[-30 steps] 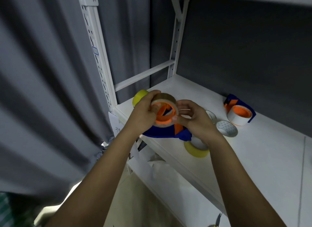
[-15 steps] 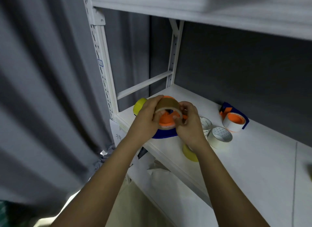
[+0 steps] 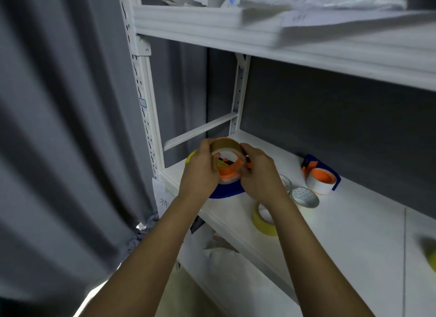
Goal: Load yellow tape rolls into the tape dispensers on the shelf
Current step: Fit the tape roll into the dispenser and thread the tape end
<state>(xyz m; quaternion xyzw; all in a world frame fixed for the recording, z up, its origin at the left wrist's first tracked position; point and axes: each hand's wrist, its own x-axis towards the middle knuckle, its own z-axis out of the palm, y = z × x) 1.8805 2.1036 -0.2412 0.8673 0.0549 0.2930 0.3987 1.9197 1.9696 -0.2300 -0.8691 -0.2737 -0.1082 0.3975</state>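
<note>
Head view, the only one I have. My left hand (image 3: 200,172) and right hand (image 3: 259,175) both have their fingers wrapped around a brownish tape roll (image 3: 225,145) seated on the orange hub of a blue dispenser (image 3: 226,190), which I hold just above the front left corner of the shelf (image 3: 354,234). I judge this roll is being pressed home, not yet finished.

At 3 o'clock from my hands, near the back wall, a second dispenser (image 3: 319,176) already carries a white roll. A yellow roll (image 3: 263,218) lies loose at 5 o'clock, partly under my right wrist; another yellow roll (image 3: 190,156) peeks out at 9 o'clock behind my left hand.

Count: two dispensers, two yellow rolls waiting, two pale rolls (image 3: 304,196) lying flat between. A yellow blur at the right edge I cannot identify.
</note>
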